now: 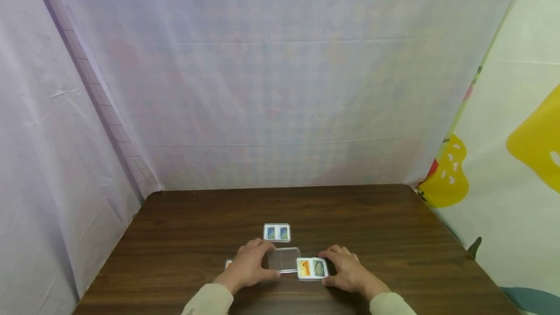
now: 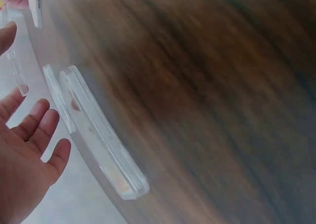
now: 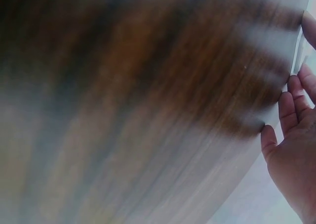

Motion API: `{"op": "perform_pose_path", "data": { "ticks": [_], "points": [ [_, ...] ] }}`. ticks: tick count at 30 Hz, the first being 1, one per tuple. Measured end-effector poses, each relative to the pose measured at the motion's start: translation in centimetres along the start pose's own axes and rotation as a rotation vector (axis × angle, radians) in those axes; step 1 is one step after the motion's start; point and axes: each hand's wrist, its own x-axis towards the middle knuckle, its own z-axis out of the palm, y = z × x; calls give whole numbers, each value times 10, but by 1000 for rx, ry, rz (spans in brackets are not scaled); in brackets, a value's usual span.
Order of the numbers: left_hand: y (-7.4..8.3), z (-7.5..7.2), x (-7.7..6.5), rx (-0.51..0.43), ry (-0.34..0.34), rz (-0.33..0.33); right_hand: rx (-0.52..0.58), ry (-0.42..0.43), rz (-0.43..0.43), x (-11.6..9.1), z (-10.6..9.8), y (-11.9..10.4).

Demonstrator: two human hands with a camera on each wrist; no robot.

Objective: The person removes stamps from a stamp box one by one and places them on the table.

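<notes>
A: Count?
B: Two hands, four flat pieces, one brown table. Pieces: one clear cover, three picture cases.
A: Left hand?
B: Grasping. Thumb and index finger pinch the clear cover at opposite edges, lower centre of frame.
A: Right hand?
B: Also grasping: thumb and index on two corners of the orange-picture case, just right of the cover. Two pictures on it, one orange, one greenish. Its left edge meets or overlaps the cover, can't tell which.
A: Other two cases?
B: Blue-picture case, two blue pictures, flat above the cover in frame, nobody touching it. Third case mostly hidden behind the left hand; only an orange corner shows, so no picture count.
A: Sleeves?
B: Two, pale, bottom edge.
</notes>
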Motion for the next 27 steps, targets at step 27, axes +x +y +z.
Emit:
{"op": "perform_pose_path", "data": {
  "ticks": [27],
  "points": [
    [-17,6,-6,80,-42,-31,17,-6,8,0,2,1]
  ]
}}
